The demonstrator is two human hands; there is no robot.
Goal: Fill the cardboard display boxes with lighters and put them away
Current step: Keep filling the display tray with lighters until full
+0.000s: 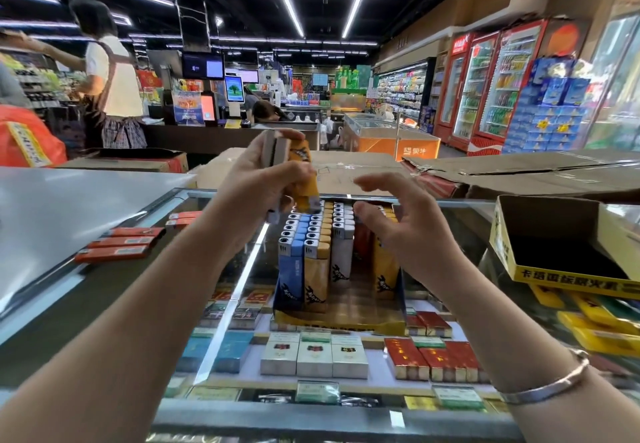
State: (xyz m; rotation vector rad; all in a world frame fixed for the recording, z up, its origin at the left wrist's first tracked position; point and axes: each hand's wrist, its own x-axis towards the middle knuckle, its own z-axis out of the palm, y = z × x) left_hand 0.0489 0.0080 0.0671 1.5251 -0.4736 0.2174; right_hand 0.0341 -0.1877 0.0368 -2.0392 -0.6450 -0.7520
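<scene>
A cardboard display box (341, 319) stands on the glass counter, holding rows of upright blue, yellow, white and red lighters (317, 255); a gap shows in its front right part. My left hand (258, 179) grips a bunch of lighters (302, 169), grey and orange ones, above the box's back left corner. My right hand (405, 221) hovers over the right rows with fingers spread and holds nothing. An empty yellow display box (554, 271) sits tilted at the right.
Cigarette packs (313, 356) lie under the glass counter top. Three orange flat packs (119, 245) rest at the left. Flattened cardboard cartons (519, 172) lie behind the counter. A person stands far left, another at the checkout.
</scene>
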